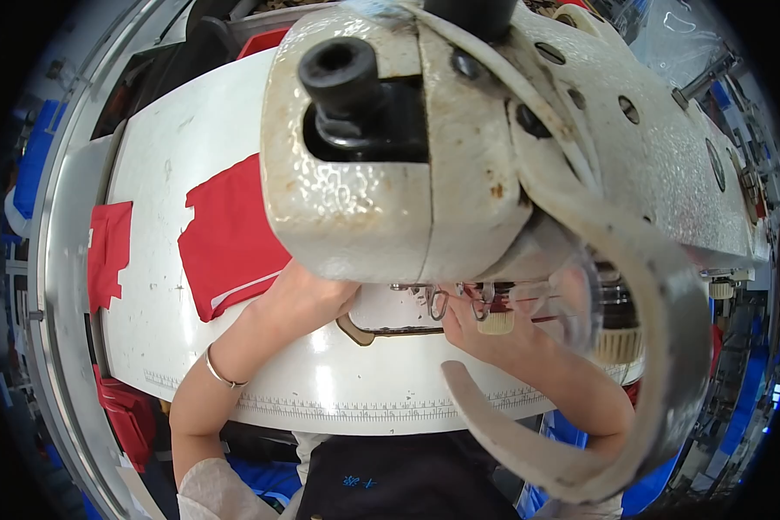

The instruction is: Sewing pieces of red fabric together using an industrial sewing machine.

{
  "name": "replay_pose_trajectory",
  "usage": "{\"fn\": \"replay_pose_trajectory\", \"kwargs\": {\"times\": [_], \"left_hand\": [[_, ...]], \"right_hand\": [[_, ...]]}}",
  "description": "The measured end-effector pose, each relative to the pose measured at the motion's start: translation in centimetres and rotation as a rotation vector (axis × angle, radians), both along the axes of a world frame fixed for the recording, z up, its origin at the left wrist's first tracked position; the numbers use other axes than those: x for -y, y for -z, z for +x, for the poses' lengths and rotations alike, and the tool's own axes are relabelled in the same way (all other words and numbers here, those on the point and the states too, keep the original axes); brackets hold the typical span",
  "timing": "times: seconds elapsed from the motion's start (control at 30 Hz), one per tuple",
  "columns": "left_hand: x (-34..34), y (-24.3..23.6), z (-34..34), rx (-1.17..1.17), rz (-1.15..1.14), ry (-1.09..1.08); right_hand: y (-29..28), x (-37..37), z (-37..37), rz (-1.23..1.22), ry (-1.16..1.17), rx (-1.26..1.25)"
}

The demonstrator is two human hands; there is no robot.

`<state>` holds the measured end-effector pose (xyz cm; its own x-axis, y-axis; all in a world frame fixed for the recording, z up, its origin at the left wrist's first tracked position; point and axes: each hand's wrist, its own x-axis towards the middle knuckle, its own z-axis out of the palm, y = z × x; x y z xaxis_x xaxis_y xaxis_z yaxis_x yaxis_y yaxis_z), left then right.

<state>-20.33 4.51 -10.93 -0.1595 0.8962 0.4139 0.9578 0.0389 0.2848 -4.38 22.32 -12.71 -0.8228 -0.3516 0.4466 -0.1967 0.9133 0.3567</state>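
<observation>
A cream-white industrial sewing machine fills the upper middle, and its head covers much of the work. My left hand reaches under the head from the left, beside a red fabric piece with a pale strip along its lower edge. Its fingers are hidden, so whether it grips that cloth does not show. On the other side, my right hand lies low by the needle area, behind wire thread guides and a clear guard. A bit of red shows there. The right fingers are mostly covered too.
A smaller red fabric piece lies at the left table edge, with more red cloth below it. The white tabletop carries a printed ruler along its front. A curved metal arm arches over my right forearm.
</observation>
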Motion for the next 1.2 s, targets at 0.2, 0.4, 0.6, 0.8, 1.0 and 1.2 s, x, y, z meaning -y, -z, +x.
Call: {"fn": "replay_pose_trajectory", "kwargs": {"times": [0.2,0.4,0.6,0.8,1.0,1.2], "left_hand": [[-1.0,-1.0,0.1,0.006,0.043,0.059],[-1.1,-0.8,-0.1,0.074,-0.024,0.062],[-0.9,-1.4,0.2,0.065,-0.059,0.025],[-1.0,-1.5,-0.3,0.091,-0.002,0.058],[1.7,-0.9,0.3,0.441,0.08,-0.364],[7.2,-1.7,1.0,-0.246,-0.069,-0.152]], "right_hand": [[-3.0,-0.6,-0.3,0.165,-0.079,-0.013],[-1.1,-0.3,0.2,-0.297,0.031,0.072],[-0.8,0.0,0.1,-0.641,0.08,0.034],[-1.6,-0.3,0.1,-0.443,0.027,0.174],[-1.6,0.2,1.0,-0.37,-0.075,0.06],[-3.4,3.0,1.7,-0.265,-0.427,0.123]]}}
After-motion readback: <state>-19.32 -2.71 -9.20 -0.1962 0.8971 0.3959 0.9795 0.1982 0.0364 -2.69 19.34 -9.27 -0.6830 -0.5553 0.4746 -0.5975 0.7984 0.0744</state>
